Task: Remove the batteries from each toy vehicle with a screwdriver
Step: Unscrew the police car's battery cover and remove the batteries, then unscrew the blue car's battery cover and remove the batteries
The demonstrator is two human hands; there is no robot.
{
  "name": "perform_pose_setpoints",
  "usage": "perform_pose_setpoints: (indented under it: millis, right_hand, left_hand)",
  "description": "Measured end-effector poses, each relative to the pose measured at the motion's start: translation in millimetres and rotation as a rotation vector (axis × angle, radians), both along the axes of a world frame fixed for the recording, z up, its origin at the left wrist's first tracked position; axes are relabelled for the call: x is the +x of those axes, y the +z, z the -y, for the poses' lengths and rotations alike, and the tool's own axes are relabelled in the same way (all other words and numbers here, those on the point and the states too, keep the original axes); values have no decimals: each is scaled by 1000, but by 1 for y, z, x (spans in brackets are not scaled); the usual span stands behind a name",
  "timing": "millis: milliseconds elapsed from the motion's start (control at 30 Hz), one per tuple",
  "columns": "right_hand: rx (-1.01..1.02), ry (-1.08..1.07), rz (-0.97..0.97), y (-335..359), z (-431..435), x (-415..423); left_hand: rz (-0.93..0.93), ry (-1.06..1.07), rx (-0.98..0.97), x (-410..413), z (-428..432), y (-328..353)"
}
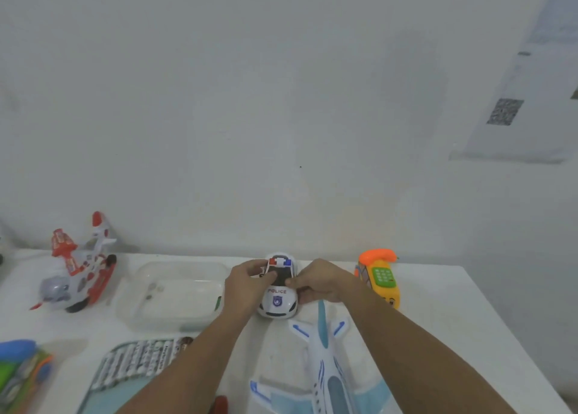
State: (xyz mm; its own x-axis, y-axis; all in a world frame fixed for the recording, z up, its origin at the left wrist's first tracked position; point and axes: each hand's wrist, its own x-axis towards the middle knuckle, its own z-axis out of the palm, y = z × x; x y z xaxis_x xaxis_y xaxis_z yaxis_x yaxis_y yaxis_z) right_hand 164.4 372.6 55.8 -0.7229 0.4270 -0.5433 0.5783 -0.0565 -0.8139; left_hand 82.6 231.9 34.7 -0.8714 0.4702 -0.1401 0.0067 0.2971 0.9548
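Holds a white police car (277, 298) between both hands near the far edge of the white table (453, 304), wheels down, its bonnet marked POLICE toward the camera and a red and blue light bar on the roof. Wraps the left hand (245, 285) round the side of the car on the person's left, thumb laid across the dark windscreen. Grips the opposite side with the right hand (319, 284), fingers curled against the body. Shows a clear plastic tray (175, 316) just left of the car, with a few small round pieces inside (too blurred to name). Places a red-and-white toy plane (78, 276) farther left, an orange-and-yellow toy phone (381, 280) just beyond the right hand, and a white-and-blue airliner (325, 370) nearer the camera, its tail fin just beside the car's front. Includes a pack of batteries (137, 360) partly under the left forearm, a green-and-blue toy (18, 373) at the lower left corner, and something red (220, 406) cut off by the bottom edge.
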Motion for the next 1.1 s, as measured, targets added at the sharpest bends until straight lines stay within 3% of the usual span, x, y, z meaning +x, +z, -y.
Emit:
perform_pose_setpoints:
  millis: [167,300,400,533,667,800,933,1100]
  right_hand:
    - [44,3,-11,1,2,2]
    - [229,45,15,-1,1,4]
    - [420,24,-5,4,-5,8]
    - [585,-15,-178,20,-13,31]
    - [785,-172,-384,24,-23,67]
    - [832,-419,-475,19,-46,108]
    - [734,-551,-350,8,-69,136]
    - [186,-554,-156,-10,-80,151]
  left_hand:
    - [-5,7,-14,3,0,-1]
    - [-28,18,-56,6,-1,2]
    - [-194,92,-93,13,-2,11]
    - [-470,145,-43,32,-13,31]
    - [-512,-78,-33,57,-44,47]
    - [-498,-405,-227,74,-84,52]
    - [-519,-656,-505,93,-116,54]
    - [-497,-656,-470,110,-133,52]
